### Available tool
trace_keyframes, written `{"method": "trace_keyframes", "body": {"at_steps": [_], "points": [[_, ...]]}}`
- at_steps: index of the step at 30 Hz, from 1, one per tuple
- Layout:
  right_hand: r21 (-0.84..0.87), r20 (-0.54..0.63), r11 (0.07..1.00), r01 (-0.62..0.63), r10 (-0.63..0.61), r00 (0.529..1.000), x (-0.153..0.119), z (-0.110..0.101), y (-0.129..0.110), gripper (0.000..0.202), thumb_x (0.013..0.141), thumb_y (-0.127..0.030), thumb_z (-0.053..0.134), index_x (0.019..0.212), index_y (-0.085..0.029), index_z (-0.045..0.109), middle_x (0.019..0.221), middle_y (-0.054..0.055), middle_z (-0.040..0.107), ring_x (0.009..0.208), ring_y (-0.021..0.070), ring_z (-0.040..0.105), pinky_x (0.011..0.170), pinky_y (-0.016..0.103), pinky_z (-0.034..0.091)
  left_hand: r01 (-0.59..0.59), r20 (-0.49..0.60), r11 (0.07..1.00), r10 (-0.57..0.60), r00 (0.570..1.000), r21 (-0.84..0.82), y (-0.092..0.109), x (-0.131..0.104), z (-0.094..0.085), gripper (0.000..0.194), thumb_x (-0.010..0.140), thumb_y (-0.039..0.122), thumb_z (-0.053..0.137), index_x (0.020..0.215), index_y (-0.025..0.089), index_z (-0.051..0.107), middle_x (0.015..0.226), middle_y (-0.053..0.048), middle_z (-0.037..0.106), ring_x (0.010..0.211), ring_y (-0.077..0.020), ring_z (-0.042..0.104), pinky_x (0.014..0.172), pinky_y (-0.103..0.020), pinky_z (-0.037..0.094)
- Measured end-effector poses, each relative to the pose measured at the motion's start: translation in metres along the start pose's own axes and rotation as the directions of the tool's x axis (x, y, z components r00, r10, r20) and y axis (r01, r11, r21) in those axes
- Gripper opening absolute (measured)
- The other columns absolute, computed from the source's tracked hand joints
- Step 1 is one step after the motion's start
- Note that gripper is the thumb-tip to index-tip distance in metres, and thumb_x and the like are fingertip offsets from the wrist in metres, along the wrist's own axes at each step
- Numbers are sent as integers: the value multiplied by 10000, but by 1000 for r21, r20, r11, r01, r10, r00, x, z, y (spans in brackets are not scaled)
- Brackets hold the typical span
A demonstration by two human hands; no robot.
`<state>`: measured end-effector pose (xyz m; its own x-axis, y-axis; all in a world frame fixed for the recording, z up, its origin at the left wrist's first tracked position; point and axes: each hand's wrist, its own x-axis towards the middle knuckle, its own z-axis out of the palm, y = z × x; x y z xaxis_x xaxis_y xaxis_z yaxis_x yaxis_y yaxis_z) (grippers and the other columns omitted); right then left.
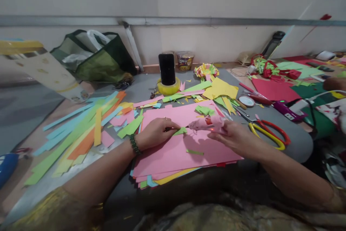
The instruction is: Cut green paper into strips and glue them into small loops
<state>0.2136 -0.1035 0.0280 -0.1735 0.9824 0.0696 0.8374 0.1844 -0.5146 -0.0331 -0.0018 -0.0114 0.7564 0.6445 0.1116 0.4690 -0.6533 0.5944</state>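
Observation:
My left hand point(158, 132), with a dark beaded bracelet at the wrist, pinches a small green paper piece point(180, 131) over a stack of pink paper sheets point(164, 157). Something thin and dark shows under its fingertips, too small to name. In my right hand point(234, 137) is a pink glue gun point(207, 123), its nozzle pointing left at the green piece. Whether the nozzle touches the paper, I cannot tell. A thin green strip point(195, 152) and some green scraps point(204, 110) lie on the top pink sheet.
Coloured paper strips point(67, 144) spread to the left. Scissors point(270, 133) with red and yellow handles lie at right. Behind the stack, a phone point(167, 69) stands in a yellow tape roll point(169, 87), near a paper pompom point(206, 70). A patterned tumbler point(45, 69) leans at far left.

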Motion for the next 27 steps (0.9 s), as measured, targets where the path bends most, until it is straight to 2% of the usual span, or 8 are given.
{"method": "trace_keyframes", "body": {"at_steps": [2,5,10,15,20,27], "points": [[-17,55,999,-42,43,998,7,5,-2,377,863,-544,539,684,-217,597,504,-25,474,457,135,454,438,251,332,2,9,1000,-2,1000,8,1,0,0,257,861,197,548,967,239,779,902,-30,776,794,-173,679,721,-252,484],[-65,76,995,-78,83,994,12,4,-5,396,851,-581,540,737,-209,611,503,-31,461,465,135,447,451,246,307,8,20,1000,-9,1000,23,2,0,0,263,862,190,551,979,248,779,890,-26,772,782,-167,674,714,-245,478],[-120,170,992,-37,57,984,11,-5,-14,401,877,-560,488,710,-216,609,494,-33,425,441,137,408,453,256,285,21,44,999,-23,999,43,3,0,0,274,868,167,551,1009,227,778,856,-38,763,739,-159,661,697,-243,469],[-148,142,985,-90,111,984,12,-3,-13,472,867,-638,467,687,-217,582,508,-24,440,468,141,421,459,249,290,29,49,997,-32,998,69,4,1,-1,262,869,161,571,1010,232,780,833,-34,760,707,-151,650,668,-237,454],[-166,186,983,-82,113,976,11,-5,-13,477,862,-631,474,614,-226,517,508,-26,429,477,141,425,476,248,302,32,65,998,-36,997,57,5,1,-1,269,874,153,563,1020,231,777,847,-33,764,729,-151,660,680,-234,457],[-112,190,987,-119,139,972,12,-7,-17,434,861,-591,506,654,-212,555,561,-12,510,513,140,467,478,239,323,23,46,998,-26,999,67,2,0,0,289,862,166,541,998,255,781,822,-20,763,710,-145,649,677,-233,462]]}}
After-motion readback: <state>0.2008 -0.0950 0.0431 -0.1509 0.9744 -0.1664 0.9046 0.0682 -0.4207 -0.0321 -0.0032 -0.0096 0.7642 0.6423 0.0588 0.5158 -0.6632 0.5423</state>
